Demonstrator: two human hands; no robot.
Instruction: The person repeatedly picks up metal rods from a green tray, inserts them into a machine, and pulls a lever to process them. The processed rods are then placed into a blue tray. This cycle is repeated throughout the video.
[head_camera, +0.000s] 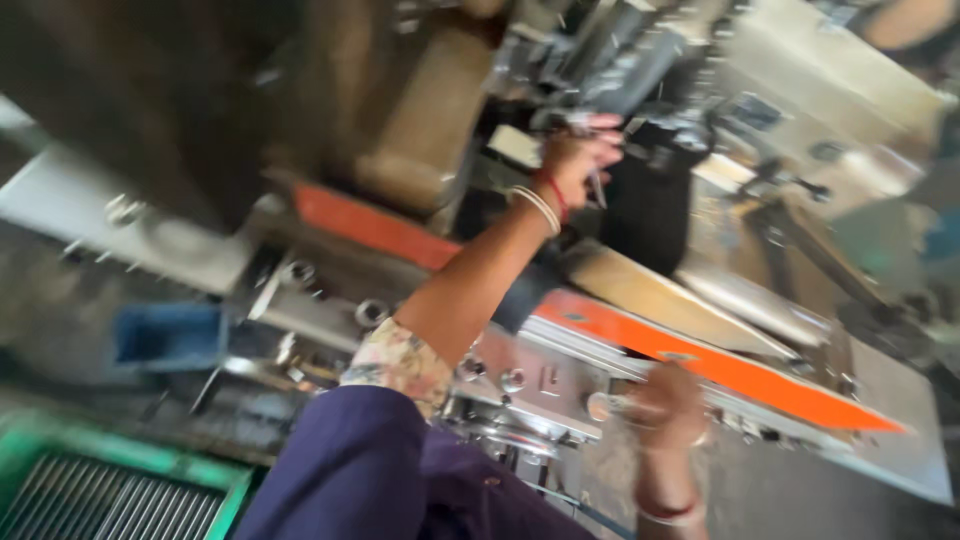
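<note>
The picture is tilted and blurred. My left hand, with bangles and a red thread at the wrist, reaches far forward to the grey metal machine head. Its fingers pinch a thin metal piece. My right hand is low and near me, curled round a short shiny metal handle at the front of the machine bed. It lies just below the long orange strip. A floral sleeve covers my left upper arm.
A blue box sits at the left, and a green crate of metal rods fills the bottom left corner. A black block stands behind the orange strip. Bolts and nuts stud the grey machine plate.
</note>
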